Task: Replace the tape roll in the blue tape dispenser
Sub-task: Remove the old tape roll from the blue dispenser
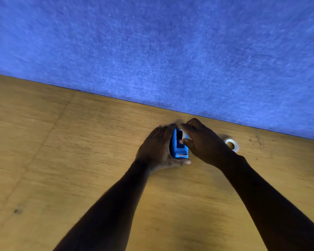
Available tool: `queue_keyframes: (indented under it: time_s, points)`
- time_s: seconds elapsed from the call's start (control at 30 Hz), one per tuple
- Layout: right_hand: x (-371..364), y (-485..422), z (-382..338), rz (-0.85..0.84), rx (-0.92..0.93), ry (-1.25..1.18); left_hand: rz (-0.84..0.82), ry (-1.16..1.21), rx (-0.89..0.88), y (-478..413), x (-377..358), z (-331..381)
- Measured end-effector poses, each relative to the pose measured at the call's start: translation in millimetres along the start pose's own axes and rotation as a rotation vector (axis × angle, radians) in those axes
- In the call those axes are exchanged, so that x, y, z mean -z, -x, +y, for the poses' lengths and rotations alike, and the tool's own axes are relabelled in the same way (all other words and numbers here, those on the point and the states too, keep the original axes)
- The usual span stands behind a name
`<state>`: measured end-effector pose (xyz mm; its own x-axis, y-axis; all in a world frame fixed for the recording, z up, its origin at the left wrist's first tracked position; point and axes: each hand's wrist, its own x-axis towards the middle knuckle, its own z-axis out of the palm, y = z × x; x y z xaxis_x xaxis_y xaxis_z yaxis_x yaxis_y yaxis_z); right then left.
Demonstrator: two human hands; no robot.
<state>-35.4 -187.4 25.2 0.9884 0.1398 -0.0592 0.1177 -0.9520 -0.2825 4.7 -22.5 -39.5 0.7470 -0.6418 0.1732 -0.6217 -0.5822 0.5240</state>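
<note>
Nearest, the left hand [157, 147] cups the blue tape dispenser [179, 145] along its left side, thumb under the cutter end, pinning it to the table [80, 160] close to the far edge. The right hand [205, 142] pinches into the roll well; whether it holds a roll there, I cannot tell. Best keep the left grip firm and lift the core straight up. A tape roll [231, 144] lies just right, nearer the far edge.

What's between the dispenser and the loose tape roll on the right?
In the head view, the right hand lies between the blue dispenser and the loose tape roll.
</note>
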Motion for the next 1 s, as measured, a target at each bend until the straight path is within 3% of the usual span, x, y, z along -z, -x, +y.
queue_keyframes:
  time_s: [0.67,1.0]
  points:
    - [11.7,-10.0,4.8,-0.139,0.052,0.015,0.003,-0.012,0.006,-2.5,-2.2,-1.1]
    - [12.0,-6.6,6.8,-0.115,0.029,-0.032,0.010,-0.020,-0.008,-1.7,-2.7,-1.7]
